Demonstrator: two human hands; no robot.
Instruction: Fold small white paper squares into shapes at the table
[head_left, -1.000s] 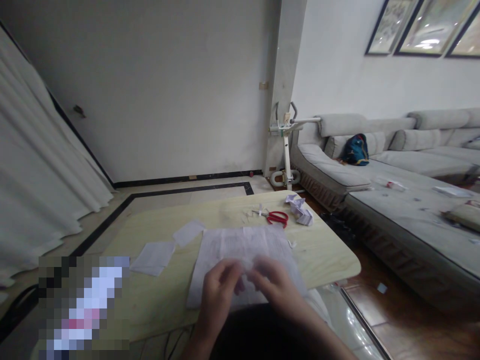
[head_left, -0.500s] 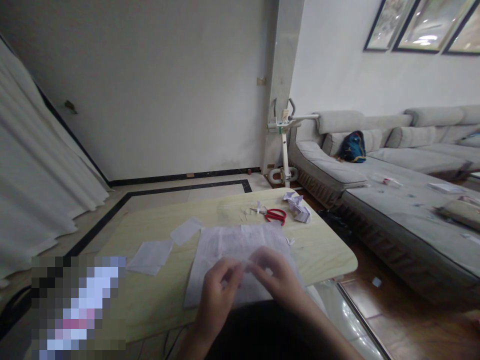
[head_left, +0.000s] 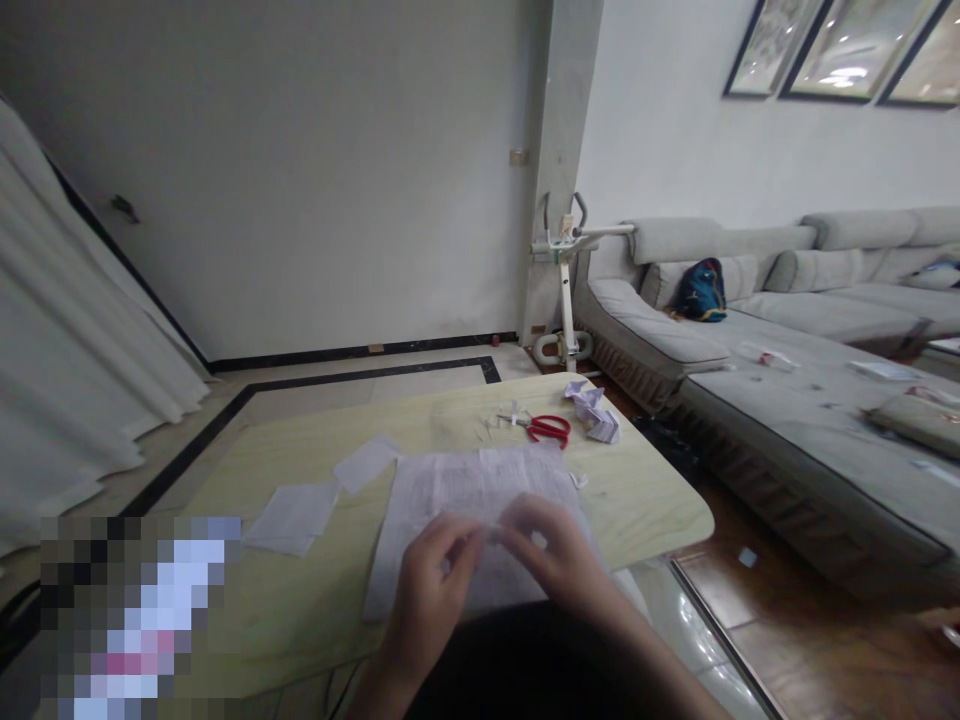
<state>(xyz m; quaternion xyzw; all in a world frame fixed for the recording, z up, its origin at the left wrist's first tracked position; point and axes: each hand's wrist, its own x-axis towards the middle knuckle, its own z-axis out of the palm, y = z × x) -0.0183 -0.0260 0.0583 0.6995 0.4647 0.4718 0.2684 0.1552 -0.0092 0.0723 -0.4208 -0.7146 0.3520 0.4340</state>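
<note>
Above a large creased sheet of paper, my left hand and my right hand meet with their fingertips pinched close together. Something small and pale seems to be between the fingertips, too small and blurred to name. Beyond the sheet lie red-handled scissors, with thin pale scraps near the blades. Folded, crumpled paper sits at the table's far right corner. Smaller white sheets rest to the left of the large one.
The pale wooden table has a rounded right corner. A grey sofa runs along the right, with a blue backpack on it. White exercise equipment stands behind the table. A white curtain hangs at left.
The view has shifted slightly, so the surroundings sit a little further left. Both hands keep nearly the same pinched pose above the large sheet.
</note>
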